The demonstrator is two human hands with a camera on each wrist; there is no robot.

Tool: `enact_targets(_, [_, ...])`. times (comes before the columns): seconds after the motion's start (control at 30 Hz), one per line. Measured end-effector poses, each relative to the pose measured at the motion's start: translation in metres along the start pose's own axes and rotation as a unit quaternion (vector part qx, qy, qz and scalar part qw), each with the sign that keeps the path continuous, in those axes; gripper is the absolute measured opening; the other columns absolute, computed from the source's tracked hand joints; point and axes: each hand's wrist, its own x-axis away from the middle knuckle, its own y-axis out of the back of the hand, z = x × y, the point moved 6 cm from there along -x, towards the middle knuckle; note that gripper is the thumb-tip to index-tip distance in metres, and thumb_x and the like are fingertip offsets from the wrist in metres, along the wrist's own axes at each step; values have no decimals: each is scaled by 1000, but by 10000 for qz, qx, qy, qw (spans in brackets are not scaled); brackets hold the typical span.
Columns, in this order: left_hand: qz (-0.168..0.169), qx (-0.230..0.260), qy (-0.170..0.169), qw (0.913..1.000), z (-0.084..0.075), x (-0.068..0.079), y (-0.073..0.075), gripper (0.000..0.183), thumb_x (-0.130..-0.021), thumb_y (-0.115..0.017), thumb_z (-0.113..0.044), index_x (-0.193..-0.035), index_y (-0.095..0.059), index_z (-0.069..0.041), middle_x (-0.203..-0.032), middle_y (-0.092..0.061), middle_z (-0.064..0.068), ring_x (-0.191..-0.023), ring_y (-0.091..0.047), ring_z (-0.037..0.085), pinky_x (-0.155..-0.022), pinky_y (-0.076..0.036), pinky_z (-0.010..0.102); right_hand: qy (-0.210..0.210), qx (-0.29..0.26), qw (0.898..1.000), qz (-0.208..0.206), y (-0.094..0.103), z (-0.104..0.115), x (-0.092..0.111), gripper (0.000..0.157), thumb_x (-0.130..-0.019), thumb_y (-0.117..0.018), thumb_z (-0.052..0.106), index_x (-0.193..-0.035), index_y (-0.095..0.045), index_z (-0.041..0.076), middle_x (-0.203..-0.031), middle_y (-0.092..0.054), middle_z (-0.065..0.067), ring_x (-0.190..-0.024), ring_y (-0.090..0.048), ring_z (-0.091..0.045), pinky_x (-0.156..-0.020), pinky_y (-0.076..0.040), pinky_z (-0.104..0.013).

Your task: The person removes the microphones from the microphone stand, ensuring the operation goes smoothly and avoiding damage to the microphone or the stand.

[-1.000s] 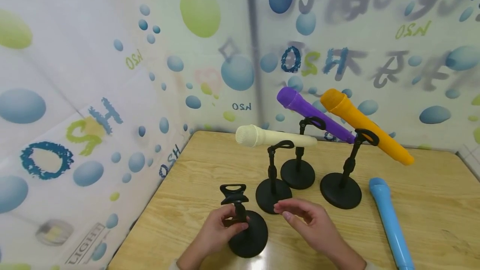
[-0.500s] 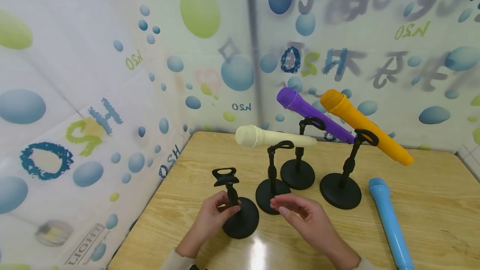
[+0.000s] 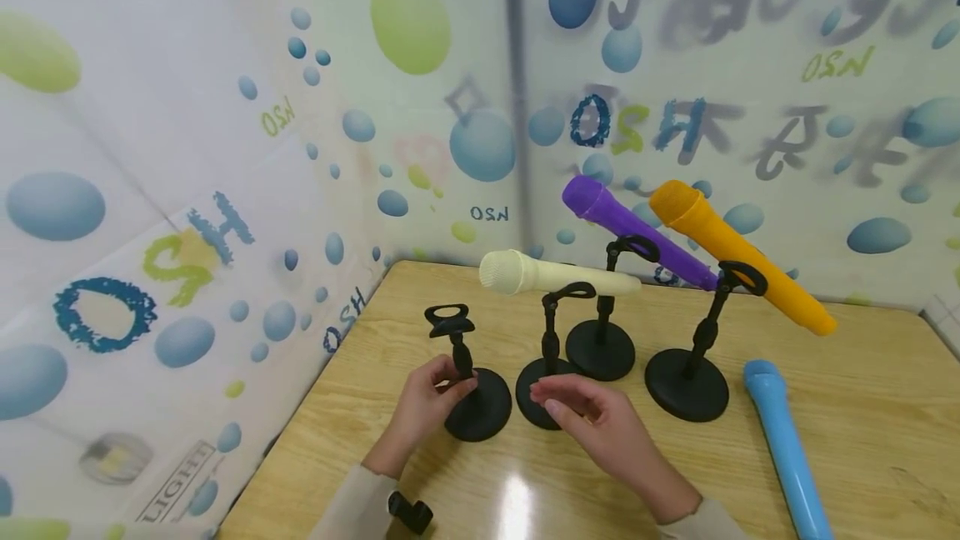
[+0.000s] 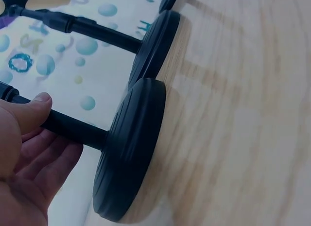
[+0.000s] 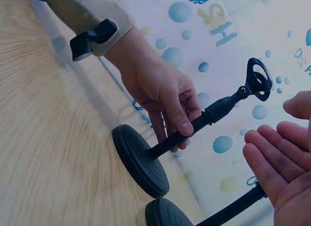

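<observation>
My left hand (image 3: pixel 427 402) pinches the upright pole of a black tabletop microphone stand (image 3: pixel 483 411); the holder on top is vacant. In the left wrist view, thumb and fingers lie round the pole (image 4: pixel 75 128) above the round base. That base stands on the wood beside the base of a second stand (image 3: pixel 550 346), which carries a cream microphone (image 3: pixel 570 277). Just in front of this second stand hovers my right hand (image 3: pixel 607 423), fingers loosely bent and thumb apart. From the right wrist view, the right hand (image 5: pixel 289 172) has nothing in its palm.
Behind stand a purple microphone (image 3: pixel 645 232) and an orange microphone (image 3: pixel 738 252), each tilted in a black stand. A blue microphone (image 3: pixel 787 444) lies on the wooden table (image 3: pixel 870 423) at the right. Patterned wall sheets (image 3: pixel 420 140) border the left and back.
My left hand has slid the vacant stand away from me, up beside the cream microphone's stand. My right hand has shifted only slightly, and the head view has turned a little.
</observation>
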Motion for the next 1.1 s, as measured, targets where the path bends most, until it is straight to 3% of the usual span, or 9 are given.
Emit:
enact_targets(0.53, [-516,-246,54,9983,12,-34,7,8,-98,-80,-9,-102,-74,-8,-100,-78,8,-105,-76,25,-100,-62,54,51,-76,9999,-70,-6,-3,-11,24,-107,-68,14,-130,-74,6,-126,-78,-15,-114,-76,-12,-96,-61,-23])
enact_targets(0.77, [-747,-428,45,9963,17,-56,12,10,-98,-81,-11,-102,-74,-6,-99,-80,10,-96,-73,22,-98,-61,54,106,-135,9998,-123,-7,-4,-14,24,-106,-69,11,-129,-74,2,-126,-78,-18,-112,-76,-8,-95,-61,-23])
enact_targets(1.1, [-1172,-469,273,9916,25,-82,17,15,-99,-81,-14,-105,-72,-3,-107,-78,15,-103,-73,30,-98,-60,52,-1,-103,9998,-148,-5,-6,-14,25,-106,-69,13,-129,-74,4,-126,-78,-17,-112,-76,-7,-95,-61,-23])
